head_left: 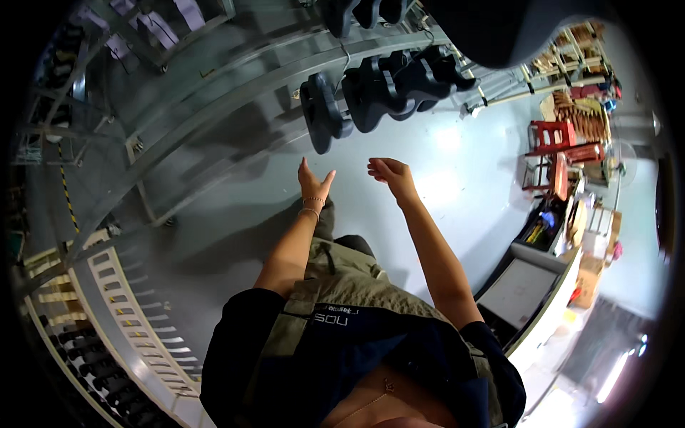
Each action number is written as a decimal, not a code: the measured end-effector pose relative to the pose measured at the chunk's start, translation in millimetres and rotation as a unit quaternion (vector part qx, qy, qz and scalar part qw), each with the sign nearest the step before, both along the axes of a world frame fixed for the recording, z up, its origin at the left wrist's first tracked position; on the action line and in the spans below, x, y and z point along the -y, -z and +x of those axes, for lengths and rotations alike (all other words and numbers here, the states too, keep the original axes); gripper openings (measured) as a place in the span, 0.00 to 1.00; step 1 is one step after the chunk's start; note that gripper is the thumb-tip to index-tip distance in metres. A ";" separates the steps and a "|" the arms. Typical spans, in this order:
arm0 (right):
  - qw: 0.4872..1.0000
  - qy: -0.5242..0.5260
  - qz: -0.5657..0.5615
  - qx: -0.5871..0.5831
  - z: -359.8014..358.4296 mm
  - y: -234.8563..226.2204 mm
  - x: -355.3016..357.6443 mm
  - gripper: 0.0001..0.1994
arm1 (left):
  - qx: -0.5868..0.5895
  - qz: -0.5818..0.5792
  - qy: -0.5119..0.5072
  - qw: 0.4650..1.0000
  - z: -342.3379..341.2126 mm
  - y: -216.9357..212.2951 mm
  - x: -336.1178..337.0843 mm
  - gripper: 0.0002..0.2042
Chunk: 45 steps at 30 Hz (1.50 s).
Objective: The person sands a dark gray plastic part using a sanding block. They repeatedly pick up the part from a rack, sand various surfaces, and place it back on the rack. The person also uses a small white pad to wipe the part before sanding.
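Grey floor (457, 207) underlies pale chest lettering (332, 319); left hand (314, 185) unclenched, right hand's (394, 177) grip unclear.

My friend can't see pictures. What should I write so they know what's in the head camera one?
A person's open left hand and loosely curled right hand are held out, apart, near dark curved pieces hanging on a metal rack. The person wears an olive apron; red stools stand off to the right.

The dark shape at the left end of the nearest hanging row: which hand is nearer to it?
Left. In the picture, the left hand is just below the dark shape, not touching it; the right hand is below and farther off to its right.
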State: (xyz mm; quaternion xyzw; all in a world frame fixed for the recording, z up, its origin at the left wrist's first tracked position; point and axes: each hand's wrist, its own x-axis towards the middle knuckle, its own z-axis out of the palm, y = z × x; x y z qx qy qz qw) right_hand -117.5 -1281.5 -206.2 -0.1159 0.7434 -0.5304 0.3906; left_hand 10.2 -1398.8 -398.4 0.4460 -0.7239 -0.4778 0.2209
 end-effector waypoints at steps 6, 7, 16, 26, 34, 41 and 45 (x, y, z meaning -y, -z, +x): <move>0.989 -0.059 0.066 -0.122 -92.4 63.8 84.2 0.15 | -0.087 -0.078 0.049 0.992 -86.6 -10.5 20.3 0.56; 0.972 -0.080 0.088 -0.204 -102.7 76.1 101.9 0.15 | -0.106 -0.065 0.044 0.991 -95.4 -10.1 24.3 0.55; 0.902 -0.236 0.057 -0.357 -140.0 129.4 180.6 0.11 | -0.195 -0.124 0.046 0.972 -131.5 -0.3 49.0 0.19; 0.875 -0.295 0.038 -0.383 -143.5 122.8 152.7 0.08 | -0.142 -0.054 0.043 0.987 -103.2 -47.2 50.0 0.20; 0.878 -0.287 0.162 -0.346 -89.3 115.7 144.2 0.10 | -0.067 -0.090 0.080 0.990 -43.6 -78.0 33.8 0.19; 0.882 -0.227 0.275 -0.310 -111.6 75.5 134.0 0.16 | 0.007 -0.098 0.054 0.994 2.0 -87.4 75.6 0.18; 0.920 -0.151 0.209 -0.297 -104.0 96.4 117.2 0.24 | 0.039 -0.060 0.103 0.992 33.5 -69.3 81.7 0.19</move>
